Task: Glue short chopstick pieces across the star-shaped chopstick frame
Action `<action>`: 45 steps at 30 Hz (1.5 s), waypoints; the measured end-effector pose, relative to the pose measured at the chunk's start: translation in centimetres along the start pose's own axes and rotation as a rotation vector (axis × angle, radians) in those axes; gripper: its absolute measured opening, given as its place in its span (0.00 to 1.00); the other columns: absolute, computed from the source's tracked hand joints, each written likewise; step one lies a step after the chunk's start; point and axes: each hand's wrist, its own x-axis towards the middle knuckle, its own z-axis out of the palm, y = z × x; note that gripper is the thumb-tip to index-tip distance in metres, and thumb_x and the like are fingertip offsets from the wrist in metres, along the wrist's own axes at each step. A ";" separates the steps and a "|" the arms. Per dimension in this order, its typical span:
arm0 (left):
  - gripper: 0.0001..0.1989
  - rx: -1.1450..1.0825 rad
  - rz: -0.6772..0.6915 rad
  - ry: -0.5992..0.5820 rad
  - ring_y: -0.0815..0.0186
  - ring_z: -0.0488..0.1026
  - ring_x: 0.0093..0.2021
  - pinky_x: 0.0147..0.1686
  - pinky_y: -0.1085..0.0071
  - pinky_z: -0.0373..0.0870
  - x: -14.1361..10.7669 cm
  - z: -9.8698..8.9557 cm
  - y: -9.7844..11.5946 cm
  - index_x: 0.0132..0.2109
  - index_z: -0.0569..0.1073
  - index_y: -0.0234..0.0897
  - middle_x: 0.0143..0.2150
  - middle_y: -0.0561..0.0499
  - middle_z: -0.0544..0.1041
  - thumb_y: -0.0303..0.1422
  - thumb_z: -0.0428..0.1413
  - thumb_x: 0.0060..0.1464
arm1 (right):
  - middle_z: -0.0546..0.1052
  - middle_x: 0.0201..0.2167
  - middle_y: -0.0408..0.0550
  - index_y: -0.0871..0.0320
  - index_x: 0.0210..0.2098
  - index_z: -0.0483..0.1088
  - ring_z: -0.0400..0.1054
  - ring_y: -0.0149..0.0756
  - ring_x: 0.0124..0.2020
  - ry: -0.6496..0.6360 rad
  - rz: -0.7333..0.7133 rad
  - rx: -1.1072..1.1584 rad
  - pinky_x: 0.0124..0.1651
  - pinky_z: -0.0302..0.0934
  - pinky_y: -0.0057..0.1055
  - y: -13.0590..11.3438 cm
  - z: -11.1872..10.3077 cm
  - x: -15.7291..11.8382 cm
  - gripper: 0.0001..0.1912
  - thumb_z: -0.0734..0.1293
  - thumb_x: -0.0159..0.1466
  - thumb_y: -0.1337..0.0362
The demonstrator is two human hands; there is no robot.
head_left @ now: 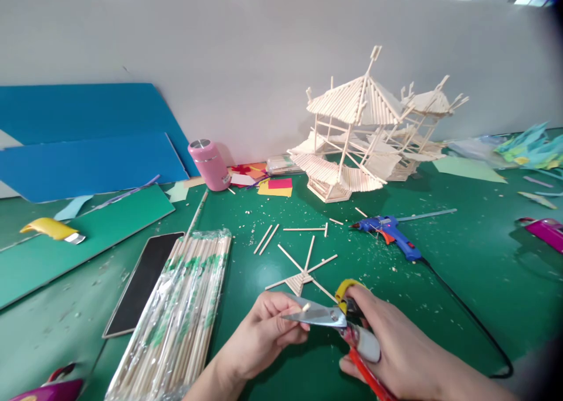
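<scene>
My left hand (272,325) pinches a short wooden stick (307,307) near the bottom centre. Around that stick lie the blades of a pair of scissors (323,315), whose yellow and red handles are in my right hand (387,330). Just beyond the hands, a star-shaped frame of thin sticks (305,272) rests on the green table, one gap partly filled with short sticks. Several loose sticks (269,240) lie behind it. A wooden stick pavilion model (352,137) stands at the back.
A plastic-wrapped stick bundle (176,319) and a black tablet-like panel (143,284) lie left. Behind are a pink bottle (210,165) and blue boards (92,163). At right, a blue glue gun (391,234) trails a black cord. A yellow cutter (51,229) lies far left.
</scene>
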 end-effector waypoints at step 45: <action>0.11 -0.014 0.058 -0.002 0.78 0.48 0.17 0.23 0.75 0.48 0.2 -0.1 -0.2 0.28 0.75 0.30 0.15 0.58 0.56 0.36 0.58 0.47 | 0.69 0.29 0.42 0.54 0.35 0.53 0.61 0.33 0.27 -0.038 0.018 -0.009 0.26 0.51 0.27 0.1 0.4 0.6 0.20 0.67 0.49 0.58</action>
